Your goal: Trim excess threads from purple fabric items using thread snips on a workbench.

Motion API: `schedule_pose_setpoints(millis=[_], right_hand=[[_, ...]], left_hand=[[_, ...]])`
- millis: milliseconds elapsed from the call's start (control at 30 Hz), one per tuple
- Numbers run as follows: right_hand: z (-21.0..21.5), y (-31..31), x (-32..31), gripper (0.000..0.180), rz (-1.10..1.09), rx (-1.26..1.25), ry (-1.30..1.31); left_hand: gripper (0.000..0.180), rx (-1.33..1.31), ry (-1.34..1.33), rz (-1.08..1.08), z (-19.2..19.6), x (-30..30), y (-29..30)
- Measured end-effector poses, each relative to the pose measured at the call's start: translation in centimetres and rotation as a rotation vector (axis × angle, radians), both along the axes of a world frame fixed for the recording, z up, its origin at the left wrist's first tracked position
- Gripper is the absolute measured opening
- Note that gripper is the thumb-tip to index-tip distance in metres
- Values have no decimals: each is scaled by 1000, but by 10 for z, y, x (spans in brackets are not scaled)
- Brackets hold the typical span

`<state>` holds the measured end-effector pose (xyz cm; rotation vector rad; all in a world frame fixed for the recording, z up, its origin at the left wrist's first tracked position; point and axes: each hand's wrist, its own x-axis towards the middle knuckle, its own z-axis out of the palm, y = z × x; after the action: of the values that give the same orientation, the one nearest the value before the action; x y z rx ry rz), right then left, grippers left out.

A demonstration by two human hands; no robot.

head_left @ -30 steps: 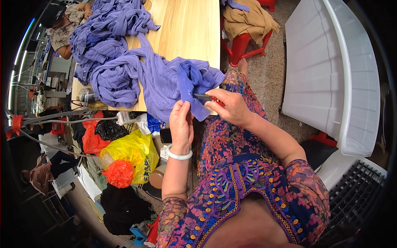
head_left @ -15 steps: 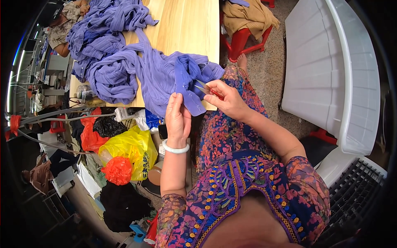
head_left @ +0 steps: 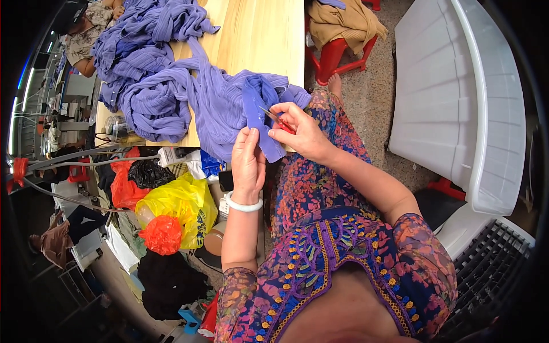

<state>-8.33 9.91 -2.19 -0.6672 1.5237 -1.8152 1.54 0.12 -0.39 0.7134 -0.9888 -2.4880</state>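
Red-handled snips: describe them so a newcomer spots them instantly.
Start at the wooden table heaped with purple fabric. At its near edge, the right hand pinches small snips against a fabric strip that the left hand holds. They are the only red-handled metal tool among the cloth.

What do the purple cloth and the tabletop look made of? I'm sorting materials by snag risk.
Purple cloth: seemingly a thin, soft knit with a matte finish; fine ribbing shows and it drapes in limp folds. Tabletop: pale wood or wood-look laminate, smooth, with visible grain lines.
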Motion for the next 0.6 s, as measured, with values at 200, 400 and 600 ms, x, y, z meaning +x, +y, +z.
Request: schedule_pose_setpoints(millis=[200,400,600], right_hand=[[-3,-7,1,36,24,3,6],[-6,-11,-3,36,-3,-15,-163],[-4,-12,-4,34,-16,-19,-183]], left_hand=[[12,6,2,-13,-9,4,2],[20,-92,-116,34,-16,17,11],[14,-126,-158,-8,-20,18,16]])
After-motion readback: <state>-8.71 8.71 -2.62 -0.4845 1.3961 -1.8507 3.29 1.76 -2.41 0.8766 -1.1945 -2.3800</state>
